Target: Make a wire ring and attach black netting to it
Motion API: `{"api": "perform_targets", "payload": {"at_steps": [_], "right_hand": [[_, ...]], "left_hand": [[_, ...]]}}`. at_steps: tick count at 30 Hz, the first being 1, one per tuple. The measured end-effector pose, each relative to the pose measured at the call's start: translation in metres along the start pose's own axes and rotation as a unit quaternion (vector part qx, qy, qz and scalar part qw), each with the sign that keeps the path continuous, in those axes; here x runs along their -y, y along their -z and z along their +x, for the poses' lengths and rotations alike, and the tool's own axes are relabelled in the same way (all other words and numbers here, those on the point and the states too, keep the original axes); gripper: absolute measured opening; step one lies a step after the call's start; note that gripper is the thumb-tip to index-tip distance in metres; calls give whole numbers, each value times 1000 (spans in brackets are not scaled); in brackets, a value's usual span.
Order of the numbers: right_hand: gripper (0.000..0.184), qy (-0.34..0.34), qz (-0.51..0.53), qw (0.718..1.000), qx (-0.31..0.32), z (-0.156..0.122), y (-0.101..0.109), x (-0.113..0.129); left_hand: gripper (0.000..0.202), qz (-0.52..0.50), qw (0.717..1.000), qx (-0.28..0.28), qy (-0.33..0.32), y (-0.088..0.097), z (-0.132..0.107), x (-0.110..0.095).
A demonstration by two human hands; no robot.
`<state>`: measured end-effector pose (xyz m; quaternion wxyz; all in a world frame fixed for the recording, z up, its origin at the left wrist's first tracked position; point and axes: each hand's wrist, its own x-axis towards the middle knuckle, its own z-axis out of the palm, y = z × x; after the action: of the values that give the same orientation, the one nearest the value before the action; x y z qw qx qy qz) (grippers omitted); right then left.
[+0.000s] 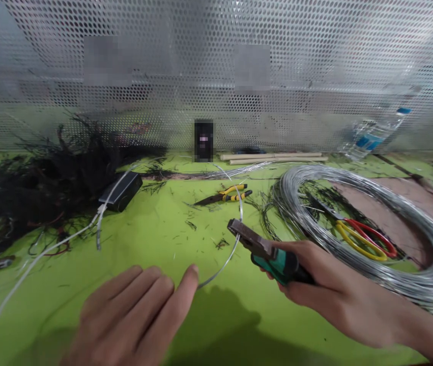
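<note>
My right hand (326, 290) is wrapped around combination pliers (256, 241) with green and black handles. The jaws of these pliers meet a thin silvery wire (224, 264), which passes through or against them. My left hand (136, 310) is closed in a pinch on that wire, low and left of the pliers. From the jaws the wire arcs up and away towards the back of the table. Beyond the jaws lie long-nose pliers (226, 194) with yellow and black handles, apart from both hands.
A large wire coil (403, 284) lies at right, with red-and-yellow-handled scissors (369, 239) inside it. At left are a black adapter (120, 192), a white cable (4, 300) and dark bristly strands (56, 183). Wooden sticks (273, 157), a tilted bottle (371, 140) and perforated metal (185, 56) stand behind.
</note>
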<state>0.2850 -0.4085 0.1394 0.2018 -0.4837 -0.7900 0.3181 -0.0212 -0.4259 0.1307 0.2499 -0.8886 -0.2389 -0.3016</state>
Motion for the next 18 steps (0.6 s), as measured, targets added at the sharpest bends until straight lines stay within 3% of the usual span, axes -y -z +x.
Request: {"api": "perform_targets", "payload": {"at_steps": [7, 12, 15, 18], "right_hand": [[15, 31, 8, 998, -59, -4, -29, -3], [9, 96, 69, 990, -71, 6, -43, 3], [16, 126, 107, 985, -55, 21, -45, 7], [19, 156, 109, 980, -54, 37, -49, 1]], "left_hand": [[12, -39, 994, -58, 87, -20, 13, -10], [20, -109, 981, -68, 142, -14, 19, -14], [20, -128, 973, -53, 187, -10, 19, -17], [19, -162, 957, -72, 229, -10, 17, -25]]}}
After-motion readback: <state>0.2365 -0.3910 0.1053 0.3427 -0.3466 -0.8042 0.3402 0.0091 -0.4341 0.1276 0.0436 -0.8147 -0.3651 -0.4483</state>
